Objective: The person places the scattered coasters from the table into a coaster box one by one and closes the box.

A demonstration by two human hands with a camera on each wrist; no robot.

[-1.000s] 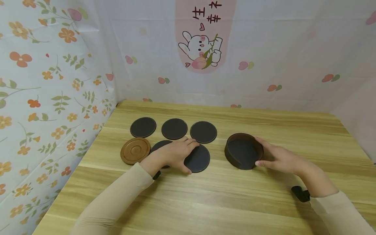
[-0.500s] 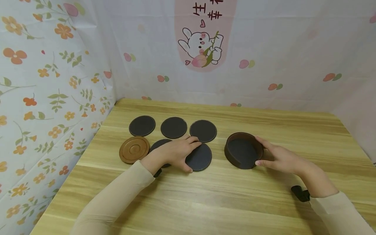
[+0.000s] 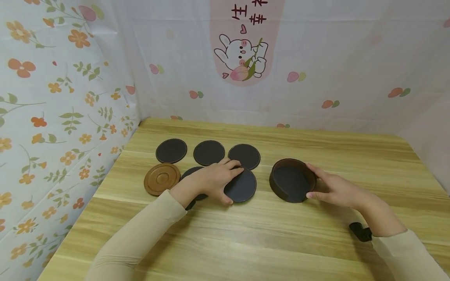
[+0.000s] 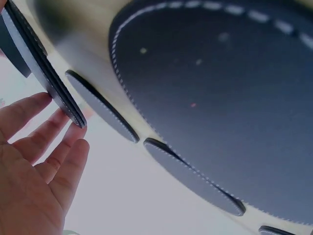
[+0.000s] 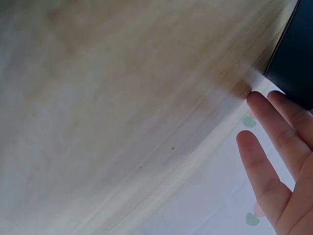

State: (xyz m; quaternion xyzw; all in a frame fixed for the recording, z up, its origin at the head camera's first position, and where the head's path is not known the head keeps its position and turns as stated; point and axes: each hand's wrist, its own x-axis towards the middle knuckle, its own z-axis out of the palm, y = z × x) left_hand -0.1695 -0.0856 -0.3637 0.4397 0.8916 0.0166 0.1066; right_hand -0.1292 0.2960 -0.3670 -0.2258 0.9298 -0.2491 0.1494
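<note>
My left hand [image 3: 216,181] grips a round black coaster [image 3: 242,185] by its edge, thumb at the near side and fingers at the far side. In the left wrist view that coaster [image 4: 41,63] appears nearly edge-on, with the fingertips against its rim. Another black coaster [image 3: 191,172] lies partly hidden under this hand and wrist; its stitched border is large in the left wrist view. On the right, a round dark holder [image 3: 275,189] with a brown inner wall stands with its opening up. My right hand [image 3: 335,189] holds its right side between thumb and fingers.
Three black coasters, at left [image 3: 171,150], middle [image 3: 209,153] and right [image 3: 244,156], form a back row on the wooden table [image 3: 246,242]. A brown ringed wooden disc [image 3: 161,179] lies at the left. Printed cloth [image 3: 168,78] hangs behind and along the left.
My left hand has moved slightly right with the coaster, which now sits a little nearer the holder. The right hand and the holder have stayed in place.
</note>
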